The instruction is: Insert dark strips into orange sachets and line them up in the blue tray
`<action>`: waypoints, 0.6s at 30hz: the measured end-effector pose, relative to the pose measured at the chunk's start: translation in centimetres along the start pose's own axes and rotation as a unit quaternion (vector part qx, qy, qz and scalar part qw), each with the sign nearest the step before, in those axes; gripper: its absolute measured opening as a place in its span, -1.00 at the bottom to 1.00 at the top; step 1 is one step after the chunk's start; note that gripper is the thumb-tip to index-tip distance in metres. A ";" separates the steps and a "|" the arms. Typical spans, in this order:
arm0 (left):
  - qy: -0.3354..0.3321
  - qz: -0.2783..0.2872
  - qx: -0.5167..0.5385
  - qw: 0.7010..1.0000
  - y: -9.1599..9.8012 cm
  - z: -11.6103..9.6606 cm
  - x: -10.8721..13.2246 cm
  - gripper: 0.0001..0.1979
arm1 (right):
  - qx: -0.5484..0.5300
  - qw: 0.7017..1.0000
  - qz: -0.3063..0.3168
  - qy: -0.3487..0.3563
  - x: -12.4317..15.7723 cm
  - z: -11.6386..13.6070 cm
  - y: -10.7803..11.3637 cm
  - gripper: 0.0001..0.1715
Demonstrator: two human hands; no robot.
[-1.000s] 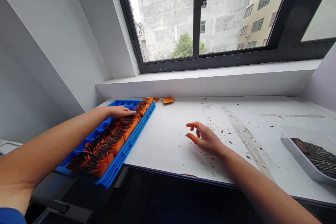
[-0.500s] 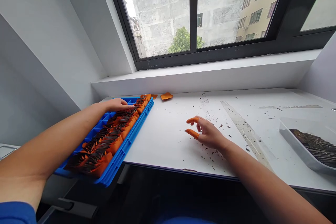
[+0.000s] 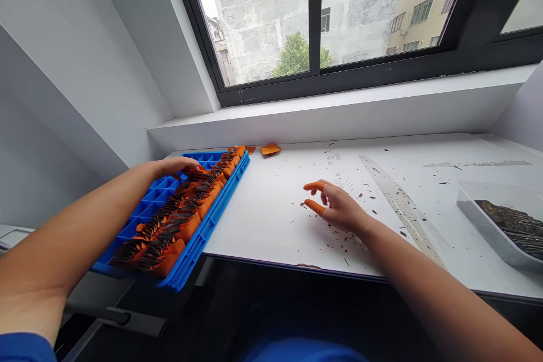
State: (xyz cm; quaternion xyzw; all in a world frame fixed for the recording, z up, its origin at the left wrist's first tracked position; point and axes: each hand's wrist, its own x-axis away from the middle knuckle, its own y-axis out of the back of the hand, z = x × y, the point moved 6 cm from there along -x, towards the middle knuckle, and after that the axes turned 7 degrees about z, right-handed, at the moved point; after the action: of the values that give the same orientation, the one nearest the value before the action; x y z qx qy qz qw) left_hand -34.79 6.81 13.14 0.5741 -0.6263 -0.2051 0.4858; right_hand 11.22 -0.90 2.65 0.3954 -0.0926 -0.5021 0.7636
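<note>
My left hand reaches over the blue compartment tray, its fingers bent down at the orange packets. The fingertips are hidden, so whether they grip a packet does not show. Dark thin strips stick up from the packets, which stand in rows along the tray's right side. Over the white table, my right hand is open, thumb and forefinger apart with nothing between them. Both of these fingers wear orange finger cots. A tiny dark bit shows beside the thumb tip.
A clear plastic box of dark strips stands at the right. An orange piece lies at the back by the sill. Dark crumbs and a strip of clear tape mark the white table. The tray overhangs the front edge.
My left hand has drawn back a little to the left over the tray, its fingers now bent downward. My right hand keeps nearly the same pose. The view has shifted slightly.
</note>
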 end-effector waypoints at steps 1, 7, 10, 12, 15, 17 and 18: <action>0.002 -0.002 -0.002 1.000 0.1 0.0 0.0 -0.59 | 0.001 1.000 0.001 -0.003 0.0 -0.1 0.0 -0.58; -0.039 -0.021 0.031 0.999 0.4 -0.3 0.7 -0.62 | 0.009 1.000 0.013 -0.017 0.0 -0.2 -0.1 -0.58; -0.076 -0.004 0.074 0.994 0.3 -0.1 1.4 -0.59 | 0.017 1.000 0.017 -0.016 0.0 -0.1 -0.2 -0.60; -0.103 0.021 0.110 0.988 -0.1 0.0 1.8 -0.55 | 0.019 0.999 0.021 -0.016 0.0 -0.1 -0.2 -0.60; -0.132 0.041 0.158 0.978 -0.7 0.3 2.2 -0.46 | 0.019 0.999 0.026 -0.019 0.0 -0.1 -0.2 -0.60; -0.141 0.037 0.183 0.972 -1.1 0.4 2.1 -0.42 | 0.019 0.999 0.028 -0.020 0.0 -0.1 -0.3 -0.60; -0.142 0.029 0.192 0.971 -1.2 0.5 2.0 -0.40 | 0.019 0.999 0.029 -0.021 0.0 -0.1 -0.3 -0.60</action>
State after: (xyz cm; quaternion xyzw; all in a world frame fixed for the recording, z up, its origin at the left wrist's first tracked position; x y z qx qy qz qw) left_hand -34.35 4.52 12.63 0.6035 -0.7328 -0.1459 0.2784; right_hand 11.11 -0.86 2.37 0.3965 -0.1292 -0.4862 0.7679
